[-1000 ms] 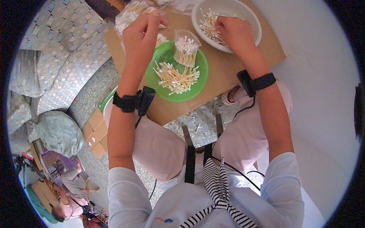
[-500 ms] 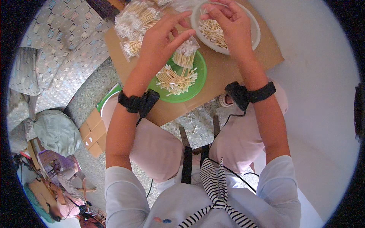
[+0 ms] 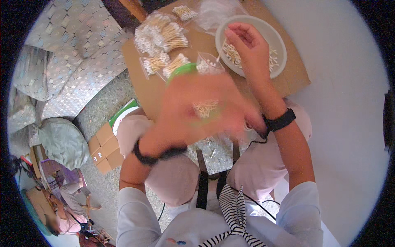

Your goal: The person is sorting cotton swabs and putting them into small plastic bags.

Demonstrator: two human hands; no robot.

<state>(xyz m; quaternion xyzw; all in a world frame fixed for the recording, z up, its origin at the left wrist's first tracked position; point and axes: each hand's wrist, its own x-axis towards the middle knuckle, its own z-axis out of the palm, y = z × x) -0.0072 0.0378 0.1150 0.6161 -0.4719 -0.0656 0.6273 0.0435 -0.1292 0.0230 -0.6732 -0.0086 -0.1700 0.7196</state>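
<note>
My right hand is over the near part of a white bowl of loose cotton swabs. Its fingers are closed, and a single cotton swab sticks out from the fingertips over the bowl's left rim. My left hand is smeared by motion above a green plate, closer to my body. Much of that plate is hidden, though some swabs show past the blurred hand. A small clear bag of swabs lies at the plate's far edge.
Bagged cotton swabs are heaped at the far left of the cardboard, with another small bag behind. Empty-looking clear bags lie beyond the bowl. My knees are under the near edge. A white wall stands to the right.
My left hand has swept toward my body and to the right, over the green plate. A swab now shows in my right hand. The view has shifted slightly.
</note>
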